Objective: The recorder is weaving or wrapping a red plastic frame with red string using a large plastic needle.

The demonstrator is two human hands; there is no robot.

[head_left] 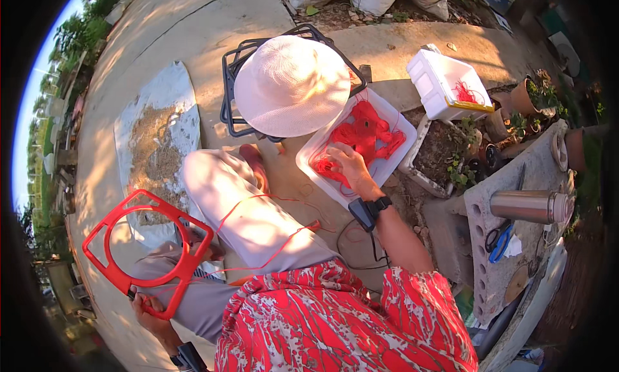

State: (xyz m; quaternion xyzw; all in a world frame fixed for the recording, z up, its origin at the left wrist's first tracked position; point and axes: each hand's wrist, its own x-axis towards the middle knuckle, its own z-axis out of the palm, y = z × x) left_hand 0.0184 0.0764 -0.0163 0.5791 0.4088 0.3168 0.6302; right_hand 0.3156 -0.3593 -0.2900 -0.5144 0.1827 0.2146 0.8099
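My left hand (pixel 151 309) is closed round the lower corner of a red square frame (pixel 180 278) with a large ring inside it. A small dark thing, too hidden to name, shows beside those fingers. To the right, my right hand (pixel 353 172) reaches into a white foam box (pixel 398 164). Its bent fingers are on the tangled red cord (pixel 367 130) there; their tips are partly hidden. Loose red strands (pixel 277 254) run across my lap from near the frame toward the right.
A pale sun hat (pixel 290 85) rests on stacked dark frames (pixel 229 91). A white sheet with dry grains (pixel 184 88) lies left. Right are another foam box (pixel 429 81), flowerpots (pixel 523 98), and a concrete slab (pixel 480 243) bearing a steel flask (pixel 525 206) and blue-handled scissors (pixel 500 244).
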